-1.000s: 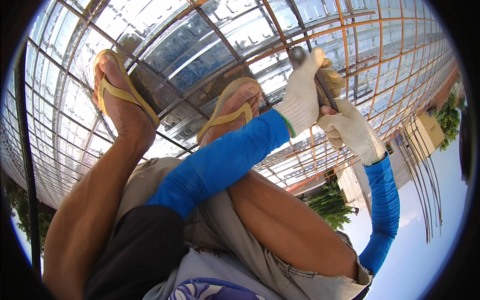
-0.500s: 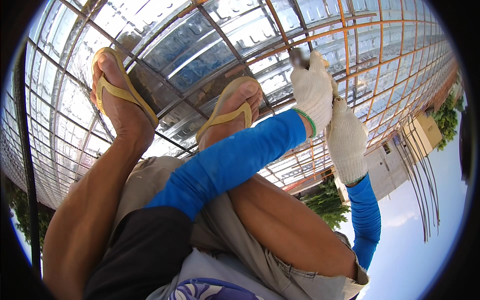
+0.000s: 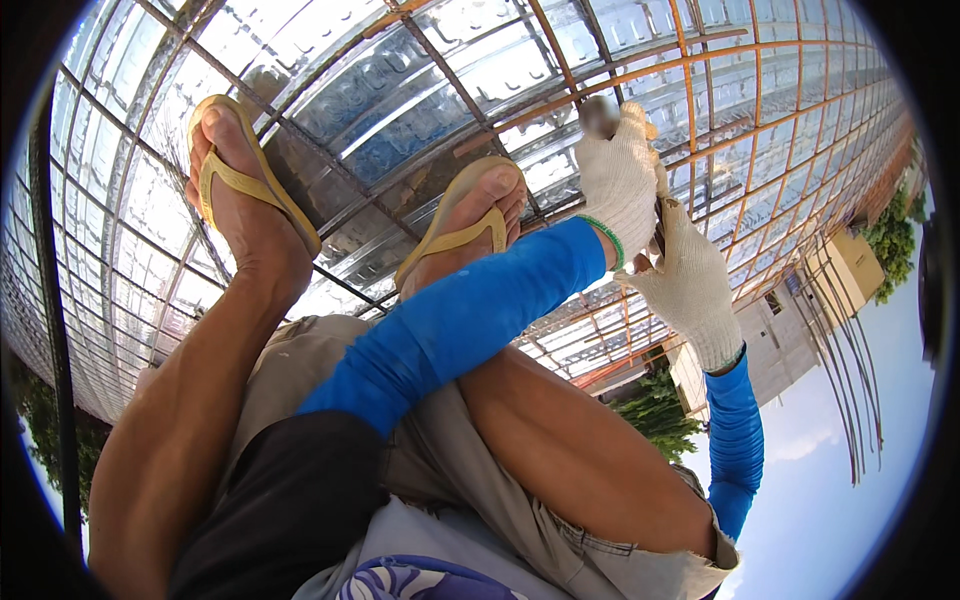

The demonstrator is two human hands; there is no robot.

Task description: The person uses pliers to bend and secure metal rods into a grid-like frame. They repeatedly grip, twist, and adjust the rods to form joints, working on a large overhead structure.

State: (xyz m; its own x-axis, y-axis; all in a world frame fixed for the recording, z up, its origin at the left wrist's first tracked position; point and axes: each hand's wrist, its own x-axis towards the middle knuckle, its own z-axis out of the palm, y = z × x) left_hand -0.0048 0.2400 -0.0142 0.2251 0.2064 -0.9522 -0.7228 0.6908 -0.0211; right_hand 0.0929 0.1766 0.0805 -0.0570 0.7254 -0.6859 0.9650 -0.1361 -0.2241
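Note:
Both my hands wear white knit gloves, over the rusty rebar grid point(image 3: 640, 72) at the upper right. My left hand point(image 3: 612, 180) is closed, back of the glove upward. A dark, blurred rounded thing point(image 3: 600, 118) shows at its far side; what the fingers hold is hidden. Just nearer and to the right, my right hand point(image 3: 692, 290) has its thumb spread out to the left. Its fingers curl by a slim dark metal tool point(image 3: 659, 235), which shows between the two gloves; its working end is hidden.
My feet in yellow flip-flops point(image 3: 240, 180) stand on the bars above shiny ribbed metal sheeting point(image 3: 390, 110). Long bent bars point(image 3: 835, 350) stick out at the right, near a pale building point(image 3: 770, 345) and trees point(image 3: 655, 410). A dark pole point(image 3: 52, 300) runs along the left.
My right hand has shifted slightly nearer, and its thumb has swung out to the left, baring more of the dark tool. My left hand has moved only slightly.

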